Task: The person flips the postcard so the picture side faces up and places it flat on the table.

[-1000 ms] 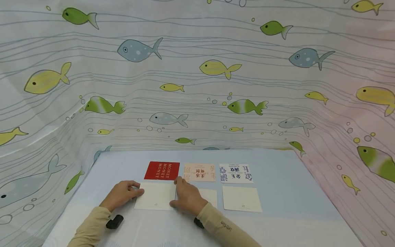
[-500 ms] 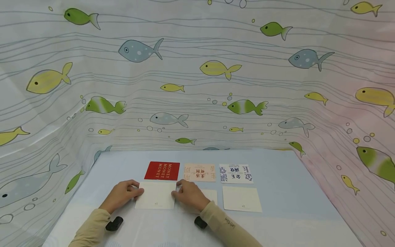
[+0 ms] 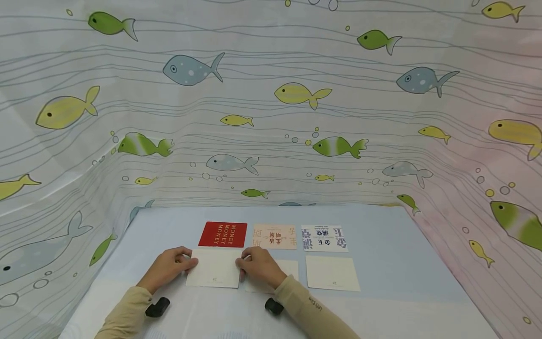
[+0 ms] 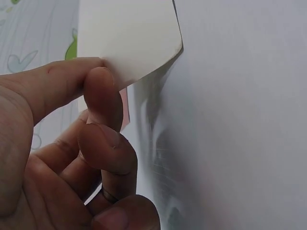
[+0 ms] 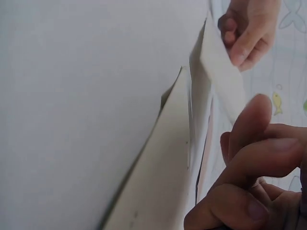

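A blank cream card with a tiny mark near its lower edge is held between both hands in the head view. At its left edge my left hand pinches it; the left wrist view shows the thumb and forefinger on the card near a corner. My right hand pinches the right edge, its other fingers curled. In the right wrist view the card slants up from the table. Just behind it lies a red card printed MONEY. The right hand partly covers a second cream card.
Beyond the hands lie a peach card and a white card with blue print. A third cream card lies at the right of the front row. Fish-print sheeting surrounds the table.
My right hand has drawn its spread fingers together onto the cream card's right edge, uncovering the red card's corner. The card has shifted slightly away from me; the left hand keeps its grip.
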The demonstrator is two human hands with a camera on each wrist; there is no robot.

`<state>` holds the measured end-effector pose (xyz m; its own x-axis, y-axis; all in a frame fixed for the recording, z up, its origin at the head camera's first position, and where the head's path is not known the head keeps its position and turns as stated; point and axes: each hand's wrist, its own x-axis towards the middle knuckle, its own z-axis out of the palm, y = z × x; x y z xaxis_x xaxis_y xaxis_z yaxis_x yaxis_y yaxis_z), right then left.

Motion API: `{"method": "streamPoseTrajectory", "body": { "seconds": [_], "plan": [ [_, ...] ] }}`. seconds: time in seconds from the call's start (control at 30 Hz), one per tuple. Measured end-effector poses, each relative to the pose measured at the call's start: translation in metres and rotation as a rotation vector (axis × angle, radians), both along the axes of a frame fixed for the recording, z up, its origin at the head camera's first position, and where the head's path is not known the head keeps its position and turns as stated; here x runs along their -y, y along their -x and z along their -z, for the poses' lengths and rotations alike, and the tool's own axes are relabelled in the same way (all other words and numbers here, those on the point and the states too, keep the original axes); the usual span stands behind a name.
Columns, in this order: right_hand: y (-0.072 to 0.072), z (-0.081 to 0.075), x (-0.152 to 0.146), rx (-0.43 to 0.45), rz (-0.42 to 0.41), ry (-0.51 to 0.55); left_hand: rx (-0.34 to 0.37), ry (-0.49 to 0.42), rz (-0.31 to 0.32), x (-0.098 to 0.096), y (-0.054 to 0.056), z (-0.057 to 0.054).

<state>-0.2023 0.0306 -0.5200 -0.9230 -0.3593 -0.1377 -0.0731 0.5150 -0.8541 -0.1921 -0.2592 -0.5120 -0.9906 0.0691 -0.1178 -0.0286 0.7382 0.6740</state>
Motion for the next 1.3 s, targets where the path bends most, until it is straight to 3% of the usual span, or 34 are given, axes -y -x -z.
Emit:
{"method": "streamPoseTrajectory", "body": {
  "seconds": [0.43, 0.8, 0.97, 1.3],
  "plan": [
    [-0.004, -0.004, 0.000, 0.016, 0.020, 0.102, 0.034, -0.030, -0.039, -0.002, 0.000, -0.003],
    [-0.014, -0.020, -0.001, -0.096, 0.000, 0.060, -0.001, -0.093, -0.069, 0.002, -0.007, -0.016],
    [-0.021, -0.026, 0.001, -0.097, -0.004, 0.027, -0.029, -0.068, -0.047, 0.003, -0.012, -0.023],
    [-0.031, -0.033, -0.005, -0.166, -0.052, -0.042, -0.047, -0.034, 0.103, 0.011, -0.026, -0.036]
  ]
}}
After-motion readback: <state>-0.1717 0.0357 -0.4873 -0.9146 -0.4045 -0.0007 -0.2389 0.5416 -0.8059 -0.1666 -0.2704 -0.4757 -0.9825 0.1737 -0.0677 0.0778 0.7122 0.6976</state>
